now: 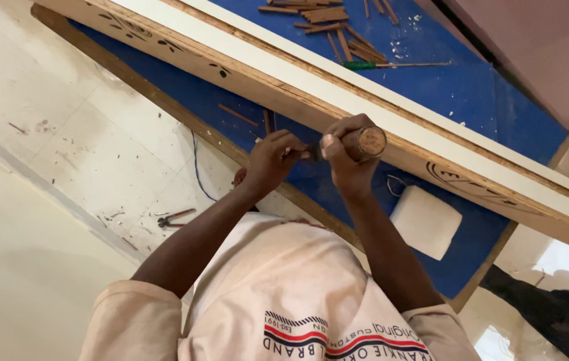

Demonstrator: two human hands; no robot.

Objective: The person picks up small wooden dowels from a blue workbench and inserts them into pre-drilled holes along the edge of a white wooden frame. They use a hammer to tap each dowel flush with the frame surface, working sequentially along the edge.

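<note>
The right hand [349, 150] is wrapped tight around a round wooden tool handle [366, 142], its flat butt end facing the camera, pale and grainy; the tool's working end is hidden between the two hands. The left hand [272, 157] sits just beside it, fingers curled narrow and pinched near the tool's front, though what it grips there is too small to tell. Both hands press against the edge of a long wooden plank [244, 75] that runs diagonally across a blue workbench [478, 93]; the plank's face is light brown with dark carved or drawn curls, and a white painted board [391, 93] lies along its far side. A white block [426, 221] rests on the blue top near the right forearm. Farther off lie loose wooden strips [328, 20] and a green-handled screwdriver [378, 65]. Pliers [175, 218] lie on the pale tiled floor [64, 134], among scattered chips
</note>
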